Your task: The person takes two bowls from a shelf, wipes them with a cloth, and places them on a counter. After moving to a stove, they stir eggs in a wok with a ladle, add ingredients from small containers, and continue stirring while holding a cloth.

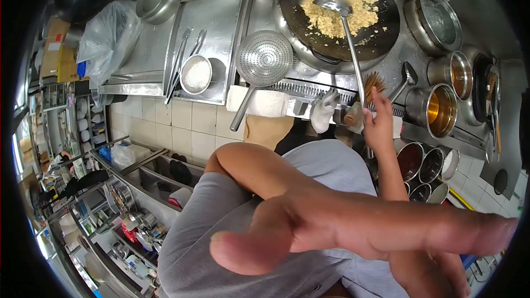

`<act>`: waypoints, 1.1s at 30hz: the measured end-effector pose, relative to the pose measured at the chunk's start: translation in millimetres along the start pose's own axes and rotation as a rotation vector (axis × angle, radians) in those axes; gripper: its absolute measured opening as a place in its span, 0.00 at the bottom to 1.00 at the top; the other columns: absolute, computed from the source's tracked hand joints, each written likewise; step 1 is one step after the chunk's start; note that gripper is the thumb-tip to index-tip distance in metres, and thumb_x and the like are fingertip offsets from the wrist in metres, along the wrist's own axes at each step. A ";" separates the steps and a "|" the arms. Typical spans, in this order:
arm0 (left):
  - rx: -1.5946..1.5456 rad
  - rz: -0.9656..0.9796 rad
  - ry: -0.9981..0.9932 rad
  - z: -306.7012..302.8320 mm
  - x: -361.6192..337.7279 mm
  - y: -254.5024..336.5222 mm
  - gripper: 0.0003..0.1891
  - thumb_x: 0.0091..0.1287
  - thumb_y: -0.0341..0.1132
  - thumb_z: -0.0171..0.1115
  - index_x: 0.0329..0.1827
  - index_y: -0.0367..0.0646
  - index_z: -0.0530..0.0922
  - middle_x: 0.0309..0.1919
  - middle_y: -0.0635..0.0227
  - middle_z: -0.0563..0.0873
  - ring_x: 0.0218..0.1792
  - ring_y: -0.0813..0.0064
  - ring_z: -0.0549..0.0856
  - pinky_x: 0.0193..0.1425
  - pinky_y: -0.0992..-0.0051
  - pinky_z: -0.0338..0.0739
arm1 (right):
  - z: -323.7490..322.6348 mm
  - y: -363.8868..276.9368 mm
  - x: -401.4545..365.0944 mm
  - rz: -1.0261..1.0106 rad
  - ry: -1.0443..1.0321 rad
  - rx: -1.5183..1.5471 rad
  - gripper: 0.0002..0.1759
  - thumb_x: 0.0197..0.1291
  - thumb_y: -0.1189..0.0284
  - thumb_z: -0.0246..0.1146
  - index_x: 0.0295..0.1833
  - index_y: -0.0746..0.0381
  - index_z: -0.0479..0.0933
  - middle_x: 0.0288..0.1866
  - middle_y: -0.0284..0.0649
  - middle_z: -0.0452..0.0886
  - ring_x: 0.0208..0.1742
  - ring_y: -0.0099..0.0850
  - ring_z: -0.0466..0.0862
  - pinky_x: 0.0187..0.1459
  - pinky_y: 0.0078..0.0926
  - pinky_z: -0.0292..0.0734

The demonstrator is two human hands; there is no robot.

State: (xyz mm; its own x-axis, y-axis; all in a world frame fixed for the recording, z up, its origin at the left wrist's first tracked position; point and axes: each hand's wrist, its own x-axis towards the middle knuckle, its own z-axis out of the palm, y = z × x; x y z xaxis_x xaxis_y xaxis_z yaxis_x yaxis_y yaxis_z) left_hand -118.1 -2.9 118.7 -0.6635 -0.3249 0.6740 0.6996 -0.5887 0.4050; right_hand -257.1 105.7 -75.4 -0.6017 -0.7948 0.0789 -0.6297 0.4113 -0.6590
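Note:
My left hand [342, 226] is raised very close to the camera, its thumb and fingers stretched apart with nothing in them. Near the stove's front edge, my right hand [379, 124] has its fingers extended, the thumb right by the lower end of a metal ladle's handle [352, 49]. The ladle's bowl [333, 3] lies in a black wok [295, 22] on crumbly yellow food that looks like scrambled egg [359, 16]. A bamboo brush [374, 84] is beside my right fingertips, and a crumpled white cloth [324, 111] lies to its left.
A perforated skimmer [265, 58] lies left of the wok. A metal tray [221, 27] holds tongs [179, 63] and a bowl of white stuff [196, 74]. Pots of amber liquid [436, 107] stand at right, with another ladle [408, 73] nearby. Open shelving [83, 116] is at far left.

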 end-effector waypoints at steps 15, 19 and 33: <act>-0.086 -0.389 -0.070 -36.9 25.4 12.9 0.61 0.80 0.82 0.45 0.83 0.21 0.67 0.86 0.35 0.66 0.79 0.45 0.81 0.92 0.52 0.56 | -78.2 -5.2 -122.3 0.547 -0.693 0.828 0.16 0.71 0.67 0.76 0.57 0.66 0.88 0.56 0.43 0.90 0.56 0.31 0.87 0.60 0.34 0.81; 0.973 -0.699 0.482 -130.0 -42.9 -16.0 0.25 0.82 0.34 0.67 0.79 0.39 0.75 0.64 0.55 0.90 0.68 0.68 0.87 0.78 0.61 0.78 | -44.7 91.0 -195.2 0.774 -0.634 0.660 0.03 0.73 0.77 0.71 0.43 0.62 0.86 0.35 0.30 0.85 0.33 0.20 0.80 0.37 0.24 0.77; 2.147 -0.544 0.021 -255.9 -101.2 -51.1 0.10 0.80 0.36 0.68 0.50 0.41 0.94 0.35 0.52 0.87 0.42 0.44 0.82 0.50 0.50 0.78 | 232.1 313.5 -149.4 1.550 0.597 1.188 0.09 0.84 0.70 0.58 0.57 0.55 0.84 0.46 0.35 0.89 0.36 0.32 0.88 0.28 0.34 0.82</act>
State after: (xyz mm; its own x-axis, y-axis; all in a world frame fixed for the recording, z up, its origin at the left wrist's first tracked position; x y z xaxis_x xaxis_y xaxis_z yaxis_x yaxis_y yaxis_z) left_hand -154.5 -129.3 -128.3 -0.8294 -0.4744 0.2949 -0.3560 0.8557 0.3755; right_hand -250.6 249.8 -467.4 -0.4167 0.1796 -0.8911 0.8791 -0.1700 -0.4453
